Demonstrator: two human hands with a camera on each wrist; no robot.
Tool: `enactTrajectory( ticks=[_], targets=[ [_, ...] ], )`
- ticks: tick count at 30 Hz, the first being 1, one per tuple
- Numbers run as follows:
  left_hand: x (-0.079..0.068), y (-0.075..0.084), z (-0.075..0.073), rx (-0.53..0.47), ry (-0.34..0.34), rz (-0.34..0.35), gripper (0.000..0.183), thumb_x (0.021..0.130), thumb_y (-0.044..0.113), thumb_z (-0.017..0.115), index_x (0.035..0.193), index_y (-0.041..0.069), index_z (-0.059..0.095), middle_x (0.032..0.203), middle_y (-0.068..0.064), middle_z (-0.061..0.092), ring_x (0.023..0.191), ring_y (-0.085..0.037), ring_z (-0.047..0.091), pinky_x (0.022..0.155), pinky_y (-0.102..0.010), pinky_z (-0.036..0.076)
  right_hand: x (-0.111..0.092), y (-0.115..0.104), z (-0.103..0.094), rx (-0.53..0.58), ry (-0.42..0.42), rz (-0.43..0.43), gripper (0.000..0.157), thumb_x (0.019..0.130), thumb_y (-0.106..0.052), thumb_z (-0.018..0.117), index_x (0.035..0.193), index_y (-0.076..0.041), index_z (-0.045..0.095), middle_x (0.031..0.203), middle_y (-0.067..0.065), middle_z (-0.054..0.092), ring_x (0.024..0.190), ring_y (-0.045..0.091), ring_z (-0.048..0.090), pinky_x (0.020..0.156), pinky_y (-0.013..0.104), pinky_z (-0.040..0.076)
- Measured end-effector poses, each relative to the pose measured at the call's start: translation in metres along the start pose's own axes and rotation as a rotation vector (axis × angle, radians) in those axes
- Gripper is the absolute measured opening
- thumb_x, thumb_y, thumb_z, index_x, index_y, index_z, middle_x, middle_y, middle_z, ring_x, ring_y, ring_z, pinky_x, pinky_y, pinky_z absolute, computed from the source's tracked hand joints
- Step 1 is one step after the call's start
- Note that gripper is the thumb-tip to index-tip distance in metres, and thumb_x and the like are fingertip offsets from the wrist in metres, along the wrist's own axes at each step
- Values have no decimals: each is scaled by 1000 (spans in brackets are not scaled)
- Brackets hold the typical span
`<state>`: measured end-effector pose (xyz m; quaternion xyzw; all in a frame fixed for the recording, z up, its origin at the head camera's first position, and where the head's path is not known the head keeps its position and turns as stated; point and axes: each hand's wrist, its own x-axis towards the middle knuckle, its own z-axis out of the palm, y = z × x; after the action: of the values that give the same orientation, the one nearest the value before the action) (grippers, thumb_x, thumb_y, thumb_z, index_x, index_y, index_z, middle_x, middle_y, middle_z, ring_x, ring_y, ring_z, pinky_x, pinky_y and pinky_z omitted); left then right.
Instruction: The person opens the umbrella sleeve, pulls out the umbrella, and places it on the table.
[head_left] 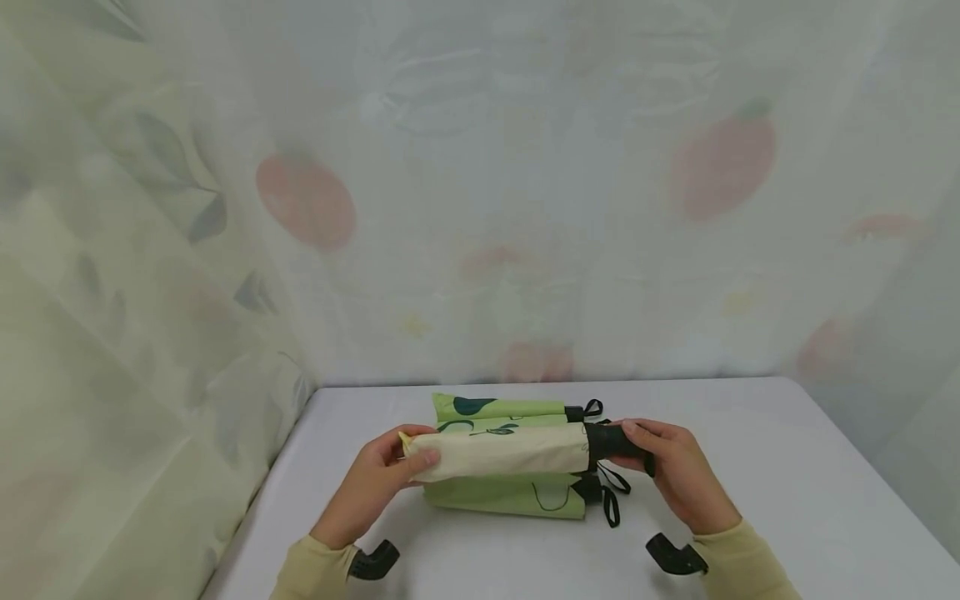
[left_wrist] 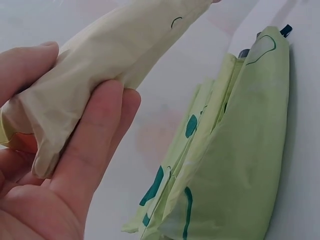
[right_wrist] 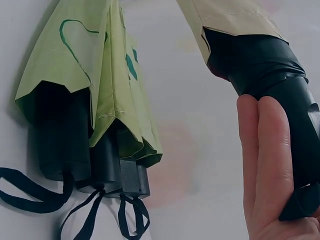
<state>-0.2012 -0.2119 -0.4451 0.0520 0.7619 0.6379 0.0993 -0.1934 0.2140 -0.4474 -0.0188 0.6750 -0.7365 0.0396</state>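
A folded cream umbrella (head_left: 502,452) with a black handle (head_left: 611,442) is held level between both hands, over several green umbrellas. My left hand (head_left: 386,471) grips its cloth end, thumb on top and fingers beneath. At the other end my right hand (head_left: 671,467) holds the black handle. In the left wrist view the cream cloth (left_wrist: 100,60) lies between thumb and fingers. The right wrist view has two fingers (right_wrist: 267,150) along the handle (right_wrist: 280,75). Below lie folded green umbrellas (head_left: 510,498), side by side, their black handles (right_wrist: 62,135) and wrist straps (right_wrist: 37,195) pointing right.
The umbrellas lie on a white table (head_left: 750,467) with a rounded far corner. Behind it hangs a pale curtain (head_left: 525,208) with fruit prints, and a leaf-patterned curtain (head_left: 135,292) runs along the left. Black wrist mounts (head_left: 375,560) stick out from the sleeves.
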Motion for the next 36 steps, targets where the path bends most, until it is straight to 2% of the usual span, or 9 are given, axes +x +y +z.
enactTrajectory(
  ticks=[10, 24, 31, 36],
  targets=[
    [-2, 4, -8, 3, 15, 8, 49, 99, 37, 81, 139, 14, 68, 129, -15, 71, 114, -27, 73, 91, -37, 66, -1, -7, -4, 35, 8, 7, 49, 112, -21, 63, 141, 18, 59, 120, 0, 74, 114, 9, 72, 94, 31, 65],
    [0, 3, -19, -29, 45, -2, 50, 98, 37, 82, 139, 13, 67, 133, -16, 69, 118, -28, 71, 93, -36, 66, 3, -7, -20, 70, -3, -8, 35, 113, -24, 61, 131, 3, 73, 122, -2, 72, 112, 11, 73, 96, 31, 65],
    [4, 0, -14, -86, 3, 9, 47, 101, 30, 80, 140, 8, 65, 133, -18, 68, 118, -27, 71, 95, -39, 66, -6, -10, -38, 102, 8, -16, 27, 114, -21, 59, 126, -7, 78, 119, -7, 76, 110, 11, 75, 94, 31, 65],
    [6, -2, -10, -79, -3, 5, 50, 101, 30, 80, 141, 6, 64, 132, -17, 68, 116, -26, 72, 94, -38, 66, -12, -12, -51, 109, 1, -12, 26, 115, -22, 57, 121, -16, 81, 121, -9, 76, 111, 9, 75, 95, 30, 65]
  ],
)
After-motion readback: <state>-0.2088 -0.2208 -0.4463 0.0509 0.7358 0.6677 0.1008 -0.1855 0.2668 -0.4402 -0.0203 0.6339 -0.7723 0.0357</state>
